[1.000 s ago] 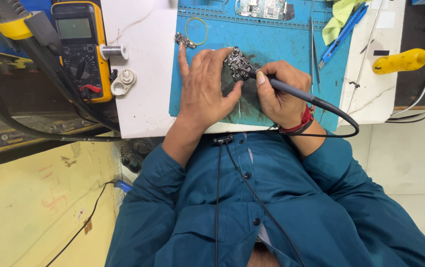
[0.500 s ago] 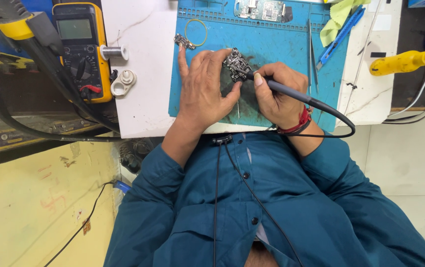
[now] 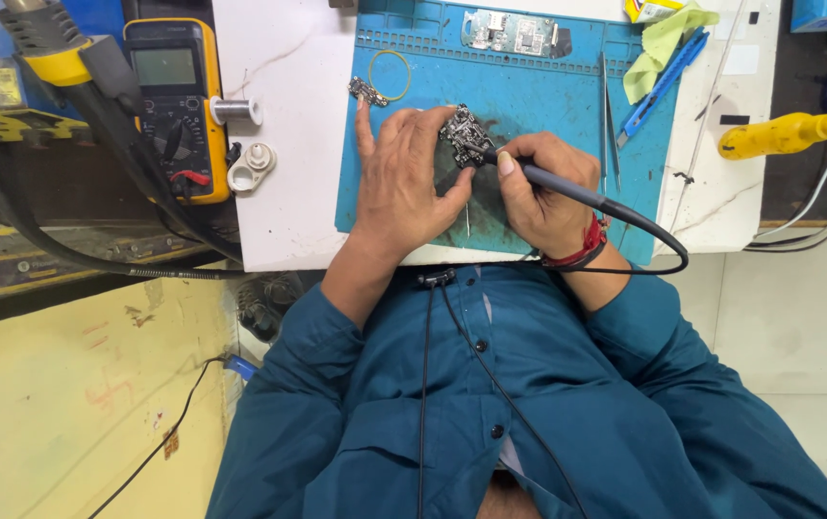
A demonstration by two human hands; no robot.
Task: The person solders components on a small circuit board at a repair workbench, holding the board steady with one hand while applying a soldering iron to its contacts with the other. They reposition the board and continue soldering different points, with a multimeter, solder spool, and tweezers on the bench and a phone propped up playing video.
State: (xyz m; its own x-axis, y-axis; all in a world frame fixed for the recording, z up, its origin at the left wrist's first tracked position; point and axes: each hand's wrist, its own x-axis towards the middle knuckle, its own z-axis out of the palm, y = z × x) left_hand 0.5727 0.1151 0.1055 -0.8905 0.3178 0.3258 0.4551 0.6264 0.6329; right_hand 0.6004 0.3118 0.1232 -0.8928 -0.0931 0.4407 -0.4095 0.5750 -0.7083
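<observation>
My left hand [image 3: 404, 178] lies flat on the blue work mat [image 3: 538, 96], fingers spread, its fingertips holding down a small dark circuit board [image 3: 466, 135]. My right hand [image 3: 543, 187] grips a black soldering iron [image 3: 567, 190] like a pen, its tip touching the board's near edge. The iron's cable [image 3: 668, 252] loops back past my right wrist, which wears a red thread band. A small metal part [image 3: 367, 91] lies just beyond my left index fingertip.
A second circuit board [image 3: 514, 34] sits at the mat's far edge, a wire ring [image 3: 389, 74] beside it. Tweezers [image 3: 609, 125], a blue tool [image 3: 662, 82] and a green cloth [image 3: 668, 34] lie right. A yellow multimeter [image 3: 175, 106], solder spool [image 3: 236, 111] and yellow-handled tool [image 3: 779, 135] flank the white table.
Both hands stay on the board; the right hand and iron have shifted only slightly against it.
</observation>
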